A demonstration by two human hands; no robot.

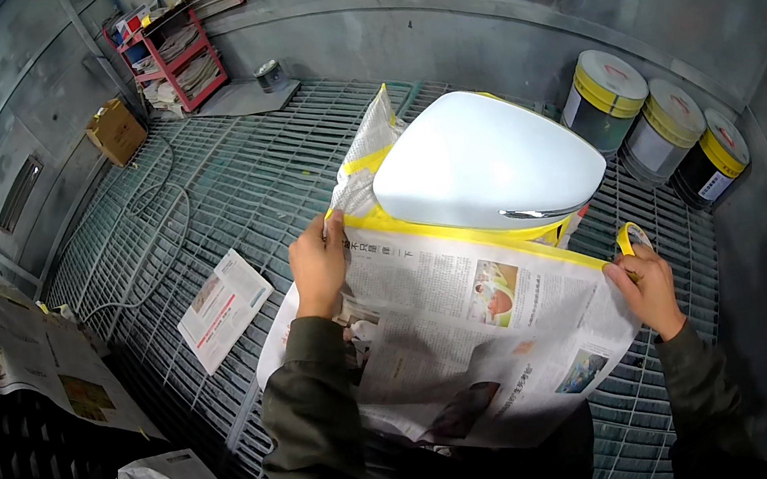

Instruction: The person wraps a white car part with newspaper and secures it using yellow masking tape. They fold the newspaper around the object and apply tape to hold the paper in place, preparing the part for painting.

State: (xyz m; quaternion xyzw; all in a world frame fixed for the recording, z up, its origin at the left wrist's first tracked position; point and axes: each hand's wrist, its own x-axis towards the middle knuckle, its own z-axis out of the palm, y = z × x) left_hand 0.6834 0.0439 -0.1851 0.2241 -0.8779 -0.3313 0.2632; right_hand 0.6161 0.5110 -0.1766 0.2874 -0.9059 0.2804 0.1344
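A metal grate floor (221, 180) is spreading out under everything, and three paint cans (659, 127) are lining up by the far wall. A big newspaper sheet (464, 327) is hanging below the white mirror housing (482, 162), with yellow masking tape (463, 231) running along its top edge. The left hand (318, 262) is pinching the sheet's upper left corner, fingers curled tight. The right hand (650, 288) is gripping the tape roll (629, 239) at the sheet's right edge.
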